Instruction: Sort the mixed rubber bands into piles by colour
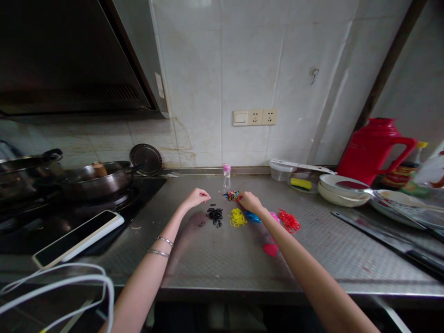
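Observation:
Small rubber bands lie sorted by colour on the steel counter (222, 259): a black pile (215, 215), a yellow pile (237, 217), a blue pile (252, 216), a pink pile (274, 215) and a red pile (289, 221). A mixed pile (231, 195) lies behind them, in front of a small clear bottle with a pink cap (226, 176). My left hand (197, 197) hovers just left of the black pile, fingers pinched on something too small to make out. My right hand (249, 201) is closed at the mixed pile's right edge, fingertips pinching there.
A phone (79, 237) with white cables (69, 286) lies on the stove at the left, beside a wok (99, 181) and a pot. At the right stand a red jug (374, 148), stacked bowls (342, 189), a sponge (301, 183) and a long knife (385, 238).

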`<state>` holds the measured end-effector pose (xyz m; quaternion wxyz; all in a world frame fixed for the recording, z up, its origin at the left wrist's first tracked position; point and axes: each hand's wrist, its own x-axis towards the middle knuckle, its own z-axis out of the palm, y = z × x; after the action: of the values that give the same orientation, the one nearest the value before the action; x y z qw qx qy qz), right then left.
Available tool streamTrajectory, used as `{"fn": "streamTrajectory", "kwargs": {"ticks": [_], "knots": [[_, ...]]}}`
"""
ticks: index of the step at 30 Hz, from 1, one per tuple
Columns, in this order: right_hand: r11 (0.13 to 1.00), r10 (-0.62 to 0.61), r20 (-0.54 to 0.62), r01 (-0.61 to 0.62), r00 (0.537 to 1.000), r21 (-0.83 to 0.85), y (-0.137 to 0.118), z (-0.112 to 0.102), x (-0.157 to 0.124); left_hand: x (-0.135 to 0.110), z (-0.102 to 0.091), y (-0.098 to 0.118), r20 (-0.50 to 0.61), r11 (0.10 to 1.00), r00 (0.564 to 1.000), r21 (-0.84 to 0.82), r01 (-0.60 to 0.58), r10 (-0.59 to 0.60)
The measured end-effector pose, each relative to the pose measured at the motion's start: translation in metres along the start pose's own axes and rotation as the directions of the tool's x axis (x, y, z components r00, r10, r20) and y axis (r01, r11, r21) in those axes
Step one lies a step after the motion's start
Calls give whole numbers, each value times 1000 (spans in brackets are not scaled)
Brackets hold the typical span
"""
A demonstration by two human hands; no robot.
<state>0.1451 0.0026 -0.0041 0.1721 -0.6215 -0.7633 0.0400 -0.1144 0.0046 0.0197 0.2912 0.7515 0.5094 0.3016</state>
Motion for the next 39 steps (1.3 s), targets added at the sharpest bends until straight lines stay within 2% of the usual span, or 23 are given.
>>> {"fn": "streamTrajectory", "kwargs": {"ticks": [10, 16, 22, 26, 30, 36, 39], "knots": [[1000, -15, -14, 16, 1000, 21, 4, 0, -1, -1, 2, 0, 6, 999, 999, -9, -31, 31], [996, -43, -70, 48, 997, 80, 13, -7, -3, -2, 1, 1, 7, 999, 999, -6, -35, 35], [942, -101, -196, 157, 975, 296, 40, -28, -10, -1, 3, -1, 8, 998, 998, 7, -65, 65], [918, -61, -266, 159, 962, 364, 71, -49, -29, 0, 5, -1, 19, 998, 997, 8, -70, 70], [910, -27, -197, 106, 980, 400, 107, -66, -54, 0, 8, -1, 26, 998, 997, 2, -67, 67], [873, 61, 48, -76, 997, 481, 146, -69, -77, 0, 11, -1, 33, 998, 997, 1, -69, 69], [858, 116, 4, -102, 993, 503, 152, -63, -79, 0, 14, -2, 38, 997, 996, -6, -75, 76]]}}
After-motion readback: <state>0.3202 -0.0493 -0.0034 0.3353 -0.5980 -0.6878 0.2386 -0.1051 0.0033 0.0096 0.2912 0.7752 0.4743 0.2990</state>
